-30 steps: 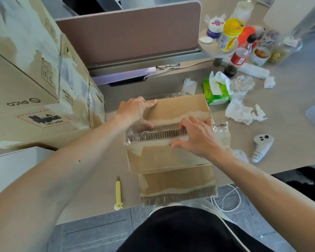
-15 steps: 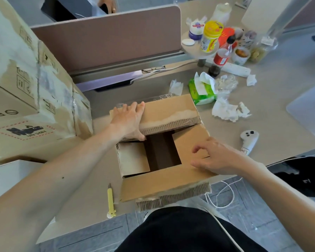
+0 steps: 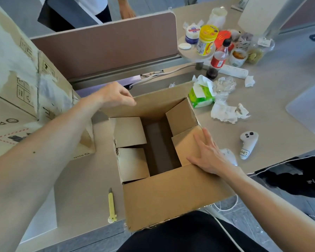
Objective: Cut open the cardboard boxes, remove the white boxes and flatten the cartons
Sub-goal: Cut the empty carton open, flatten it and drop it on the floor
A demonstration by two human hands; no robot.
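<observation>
Along the left edge of the desk (image 3: 80, 188) we see stacked cartons (image 3: 22, 73), taped and scuffed. They are printed with PICO, which reads upside down from our side, beside handling symbols and a red dashed label.

Our left hand (image 3: 116, 96) curls its fingers round the top edge of the far flap of the open carton (image 3: 171, 197), near that flap's left corner. This carton stands at the near edge of the desk with its mouth facing up. Its long axis runs from us toward the far edge, leaning a little right, and its near flap hangs out over the edge. Inside, brown flaps fold inward on both sides of a dark gap.

Just left of the carton, a yellow box cutter (image 3: 111, 206) lies lengthwise along the same direction.

Our right hand (image 3: 209, 157) lies flat with spread fingers, pressing on the right side flap.

Farther right, a green tissue pack (image 3: 201, 97) sits among crumpled tissues. A white controller (image 3: 248, 144) carries a handwritten tag we cannot read surely. Near the far edge stand a red-labelled bottle (image 3: 219, 60) and a yellow jar (image 3: 207, 40).
</observation>
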